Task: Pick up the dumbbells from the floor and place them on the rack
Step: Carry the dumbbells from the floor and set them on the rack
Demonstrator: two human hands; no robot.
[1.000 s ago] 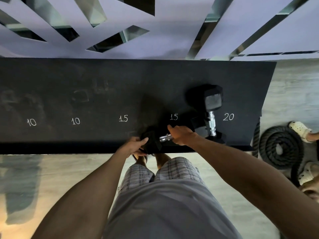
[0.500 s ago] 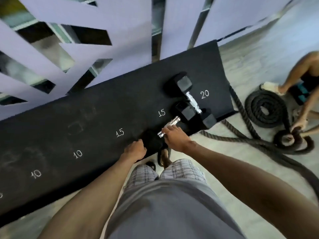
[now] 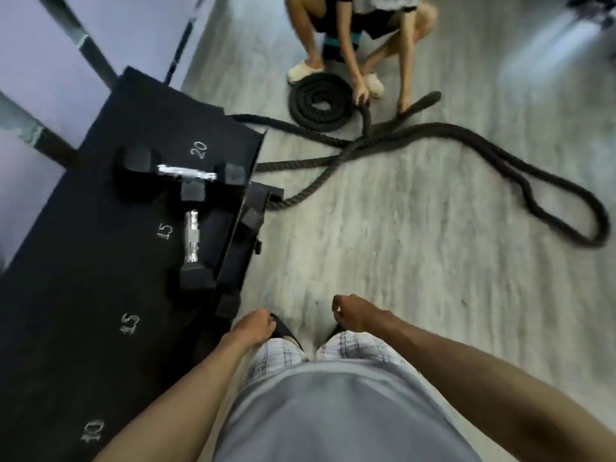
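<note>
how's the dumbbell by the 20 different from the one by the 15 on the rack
The dumbbell by the 20 lies across the rack, front to back. The dumbbell by the 15 lies along the rack's front edge, so the two make a T. The heads of the dumbbell by the 20 look bulkier than those of the dumbbell by the 15. Both have black heads and a shiny metal handle, and both rest on the rack.

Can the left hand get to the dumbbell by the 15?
Probably yes: the left hand holds nothing and hangs beside the rack, and nothing lies between it and the dumbbell on top.
</note>
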